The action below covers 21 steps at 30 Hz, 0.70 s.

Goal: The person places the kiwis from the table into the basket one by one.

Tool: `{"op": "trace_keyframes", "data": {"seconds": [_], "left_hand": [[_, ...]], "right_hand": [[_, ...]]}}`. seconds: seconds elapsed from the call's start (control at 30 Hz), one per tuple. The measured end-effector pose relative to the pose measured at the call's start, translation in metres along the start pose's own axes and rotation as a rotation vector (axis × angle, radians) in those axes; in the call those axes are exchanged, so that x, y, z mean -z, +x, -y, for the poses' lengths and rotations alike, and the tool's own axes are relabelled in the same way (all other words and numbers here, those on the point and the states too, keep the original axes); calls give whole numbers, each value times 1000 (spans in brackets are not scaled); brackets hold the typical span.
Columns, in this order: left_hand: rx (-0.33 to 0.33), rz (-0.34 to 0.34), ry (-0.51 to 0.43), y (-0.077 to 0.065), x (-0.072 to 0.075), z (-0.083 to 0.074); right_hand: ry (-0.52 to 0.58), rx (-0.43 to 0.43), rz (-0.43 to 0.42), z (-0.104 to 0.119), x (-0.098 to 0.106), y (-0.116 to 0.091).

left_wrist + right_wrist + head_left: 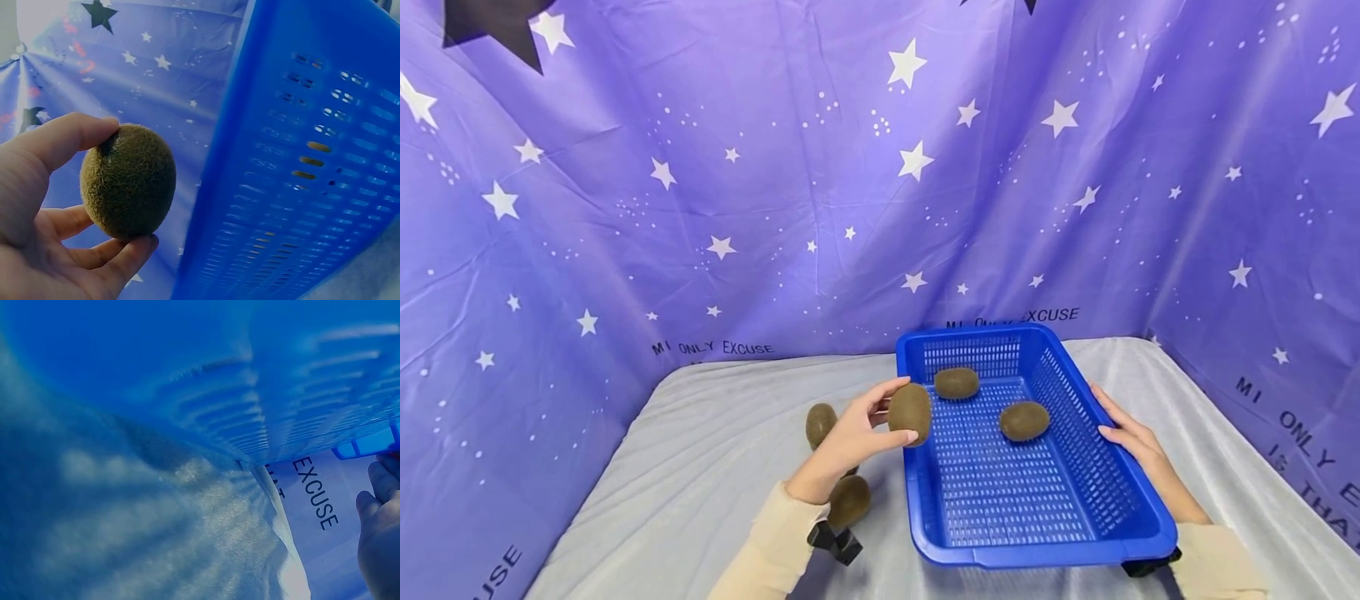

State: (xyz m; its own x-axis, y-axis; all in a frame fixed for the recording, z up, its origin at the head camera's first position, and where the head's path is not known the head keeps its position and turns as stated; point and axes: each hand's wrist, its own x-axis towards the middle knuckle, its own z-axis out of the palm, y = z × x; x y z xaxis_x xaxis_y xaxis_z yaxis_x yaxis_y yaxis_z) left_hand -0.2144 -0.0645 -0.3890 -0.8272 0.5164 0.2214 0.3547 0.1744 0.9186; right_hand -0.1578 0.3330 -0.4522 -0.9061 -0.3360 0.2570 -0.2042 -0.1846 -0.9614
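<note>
My left hand [850,433] holds a brown, fuzzy kiwi [910,414] between thumb and fingertips, at the left rim of a blue plastic basket [1037,546]. In the left wrist view the same kiwi [129,181] shows beside the slotted basket wall [250,169]. Inside the basket lie two more kiwis, one near the back [957,383] and one toward the right wall [1024,421]. The right hand [1138,437] grips the basket's right rim from outside, and its fingers [384,481] reach the rim in the right wrist view.
Left of the basket, a kiwi [820,423] and another kiwi [850,500] lie on the pale cloth-covered table [685,500], partly hidden by the left arm. A purple star-printed curtain [820,183] hangs behind the table and along both sides.
</note>
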Motion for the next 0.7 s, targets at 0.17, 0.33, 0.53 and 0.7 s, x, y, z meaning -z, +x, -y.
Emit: {"op": "trace_keyframes", "data": {"seconds": [0.17,0.33,0.53,0.7], "left_hand": [[44,-5,-6,8,-8,10],[37,-16,14,11,-14,-3],[28,-45,58,15,-20,-6],[20,-65,110,24,-24,14]], "right_hand": [[10,20,16,-1,0,0],[1,35,9,-2,-1,0],[25,21,9,-2,-1,0],[2,14,2,-1,0,1]]}}
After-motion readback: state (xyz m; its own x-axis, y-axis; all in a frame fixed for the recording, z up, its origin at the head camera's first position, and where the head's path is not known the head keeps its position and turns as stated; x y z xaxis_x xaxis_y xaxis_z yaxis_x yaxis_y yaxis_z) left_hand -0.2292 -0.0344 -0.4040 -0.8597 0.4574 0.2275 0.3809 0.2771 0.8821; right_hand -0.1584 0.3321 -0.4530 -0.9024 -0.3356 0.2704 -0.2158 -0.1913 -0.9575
